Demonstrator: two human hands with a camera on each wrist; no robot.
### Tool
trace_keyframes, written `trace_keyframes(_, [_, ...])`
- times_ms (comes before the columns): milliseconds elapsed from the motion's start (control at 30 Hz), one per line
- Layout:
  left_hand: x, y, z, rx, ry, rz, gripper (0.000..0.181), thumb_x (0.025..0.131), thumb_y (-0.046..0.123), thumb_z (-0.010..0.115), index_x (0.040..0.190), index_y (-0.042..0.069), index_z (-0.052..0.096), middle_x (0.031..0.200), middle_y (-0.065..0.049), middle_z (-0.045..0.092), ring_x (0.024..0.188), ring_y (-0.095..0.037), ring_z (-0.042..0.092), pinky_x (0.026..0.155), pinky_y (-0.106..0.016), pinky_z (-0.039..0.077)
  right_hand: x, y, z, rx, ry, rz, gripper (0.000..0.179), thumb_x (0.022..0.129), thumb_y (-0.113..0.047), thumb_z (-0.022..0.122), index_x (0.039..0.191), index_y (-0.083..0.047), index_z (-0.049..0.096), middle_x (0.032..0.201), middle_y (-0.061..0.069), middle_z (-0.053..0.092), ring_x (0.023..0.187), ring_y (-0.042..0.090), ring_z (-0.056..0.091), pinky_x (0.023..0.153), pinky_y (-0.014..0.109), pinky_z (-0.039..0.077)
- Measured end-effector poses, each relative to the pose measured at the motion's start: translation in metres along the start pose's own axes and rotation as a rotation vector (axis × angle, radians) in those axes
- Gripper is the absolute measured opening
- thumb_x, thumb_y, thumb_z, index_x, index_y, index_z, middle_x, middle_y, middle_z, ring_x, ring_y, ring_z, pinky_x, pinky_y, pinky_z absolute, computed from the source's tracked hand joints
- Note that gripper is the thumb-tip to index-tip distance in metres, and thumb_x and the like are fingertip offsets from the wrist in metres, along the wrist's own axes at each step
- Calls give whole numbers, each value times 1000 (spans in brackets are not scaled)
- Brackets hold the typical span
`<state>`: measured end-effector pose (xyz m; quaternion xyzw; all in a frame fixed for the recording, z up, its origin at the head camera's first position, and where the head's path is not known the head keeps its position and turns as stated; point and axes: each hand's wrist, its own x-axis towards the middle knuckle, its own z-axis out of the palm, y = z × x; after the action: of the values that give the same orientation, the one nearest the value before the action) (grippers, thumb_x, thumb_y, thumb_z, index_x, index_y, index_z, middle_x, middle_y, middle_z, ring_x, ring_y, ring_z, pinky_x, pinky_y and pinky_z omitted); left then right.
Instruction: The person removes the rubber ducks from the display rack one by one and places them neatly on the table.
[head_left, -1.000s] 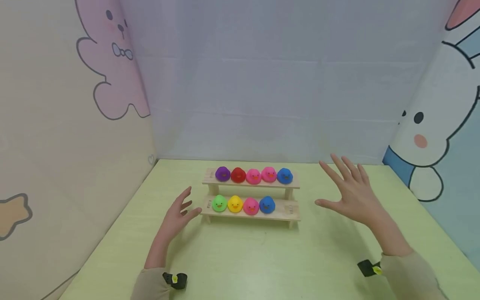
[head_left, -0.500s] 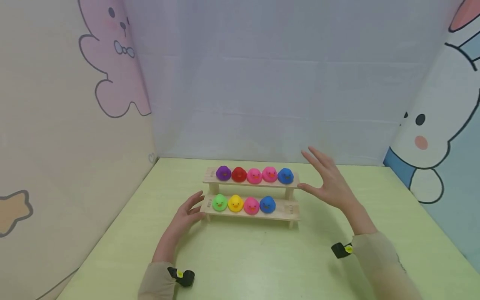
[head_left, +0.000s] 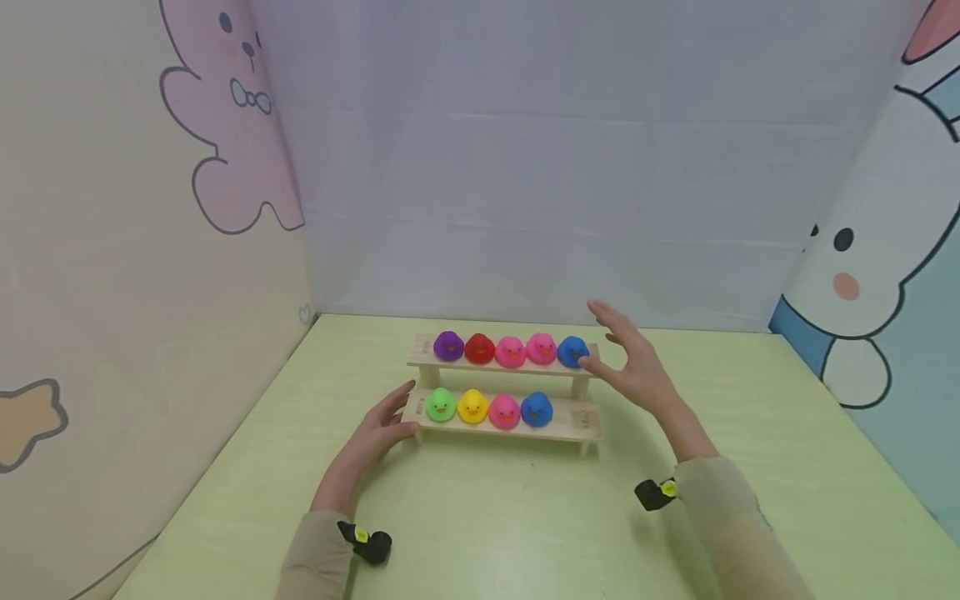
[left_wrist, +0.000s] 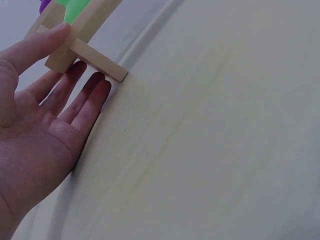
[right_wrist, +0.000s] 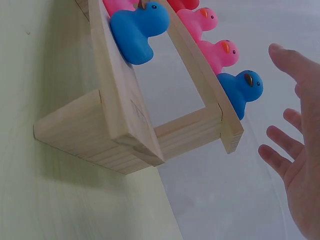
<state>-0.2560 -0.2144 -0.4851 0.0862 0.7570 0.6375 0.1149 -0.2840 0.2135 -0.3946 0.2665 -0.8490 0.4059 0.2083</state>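
Note:
A two-step wooden rack [head_left: 566, 423] holds small rubber ducks in two rows. Purple [head_left: 448, 346], red, two pink and a blue duck [head_left: 573, 350] stand along the upper step. The lower step bears a green duck [head_left: 441, 405], a yellow, a pink and another blue duck [right_wrist: 136, 33]. My left hand [head_left: 377, 433] grips the lower step's left end, thumb against its front edge, fingers behind and beneath. My right hand [head_left: 636, 371] is raised beside the upper step's right end, thumb and fingers spread around empty space. The right wrist view shows it apart from the upper blue duck.
The rack stands on a pale yellow-green table [head_left: 480, 517]. A white sheet [head_left: 480, 167] hangs behind it. Side walls carry a pink bear [head_left: 240, 150] on the left and a white rabbit [head_left: 855, 258] on the right. Black wrist cameras sit on both sleeves.
My left hand has moved right and taken hold of the rack's lower left end. My right hand has come leftward to the upper right end. Rack and ducks keep their places.

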Motion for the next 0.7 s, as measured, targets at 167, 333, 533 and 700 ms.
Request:
trace_keyframes(167, [2, -4, 0, -43, 10, -30, 77, 97, 9, 64, 163, 21, 26, 165, -16, 33, 149, -37, 40, 110, -25, 44, -1, 2, 6, 67, 21, 42, 77, 90, -6, 76, 158, -20, 40, 162, 8, 43, 138, 36, 51, 106, 6, 42])
trace_keyframes(333, [0, -5, 2, -55, 53, -39, 75, 97, 11, 65, 161, 23, 30, 165, -17, 34, 149, -38, 41, 119, -40, 41, -3, 5, 13, 122, 38, 67, 66, 94, -4, 71, 154, -14, 46, 158, 12, 48, 135, 39, 53, 106, 8, 45])
trace_keyframes(533, [-4, -3, 6, -91, 95, -48, 73, 97, 9, 65, 161, 24, 32, 163, -17, 38, 147, -37, 43, 122, -45, 39, -3, 7, 23, 133, 36, 95, 55, 96, -7, 69, 149, -7, 52, 151, 18, 56, 133, 37, 56, 105, 9, 47])
trace_keyframes(700, [-6, 0, 8, -105, 116, -68, 72, 96, 9, 66, 160, 25, 35, 161, -16, 42, 145, -33, 47, 114, -32, 46, -4, 4, 28, 87, 24, 161, 47, 97, -17, 70, 143, -11, 59, 139, 14, 67, 106, 13, 64, 91, 6, 47])
